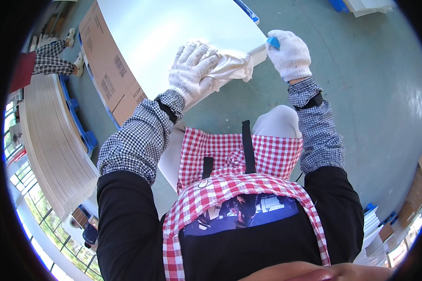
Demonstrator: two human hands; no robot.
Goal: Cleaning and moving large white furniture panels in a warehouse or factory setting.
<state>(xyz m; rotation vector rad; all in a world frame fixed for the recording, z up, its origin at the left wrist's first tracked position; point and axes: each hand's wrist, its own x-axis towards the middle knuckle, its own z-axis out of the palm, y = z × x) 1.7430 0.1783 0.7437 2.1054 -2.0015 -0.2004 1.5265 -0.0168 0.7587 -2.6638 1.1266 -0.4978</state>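
Note:
My left hand (191, 70), in a white knitted glove, lies with its fingers stretched out on the white panel (145, 35), at the near edge. Beside and partly beneath it is a crumpled white cloth (232, 65), which hangs a little over that edge. At the panel's right corner, my gloved right hand (290, 56) is closed around a small blue object (273, 43). Only one blue end shows, close to the panel's side edge; the glove covers the rest, so its kind is unclear.
A brown cardboard box side (109, 63) runs along the panel's left. Farther left stands a tall stack of pale sheets (56, 140) on a blue pallet (82, 126). Another person's legs (54, 57) show at upper left. More white sheets (368, 5) lie at upper right.

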